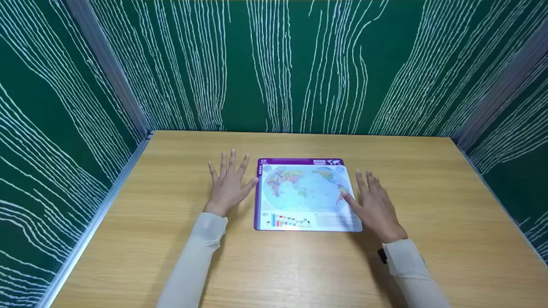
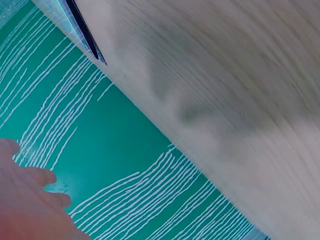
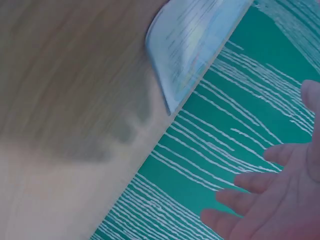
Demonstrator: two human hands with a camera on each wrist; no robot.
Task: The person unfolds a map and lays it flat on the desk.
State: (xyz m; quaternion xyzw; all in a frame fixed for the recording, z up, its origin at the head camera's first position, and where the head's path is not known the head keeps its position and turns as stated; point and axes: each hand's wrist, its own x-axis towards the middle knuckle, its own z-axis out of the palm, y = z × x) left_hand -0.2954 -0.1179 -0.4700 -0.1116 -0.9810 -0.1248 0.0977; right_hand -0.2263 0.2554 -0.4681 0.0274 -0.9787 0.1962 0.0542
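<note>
Purple-edged world map (image 1: 299, 201) lies between the left hand (image 1: 227, 190), its fingers spread wide, and the right hand (image 1: 376, 209), fingers straight, thumb overlapping the map's edge; wooden table (image 1: 171, 171) beneath both; green wall (image 1: 237, 64) beyond them.

The map (image 1: 305, 194) lies on the table (image 1: 128, 239) between the hands (image 1: 227, 188) (image 1: 377, 208), with walls (image 1: 237, 64) (image 1: 47, 128) (image 1: 513, 137) behind, left and right of the table.
</note>
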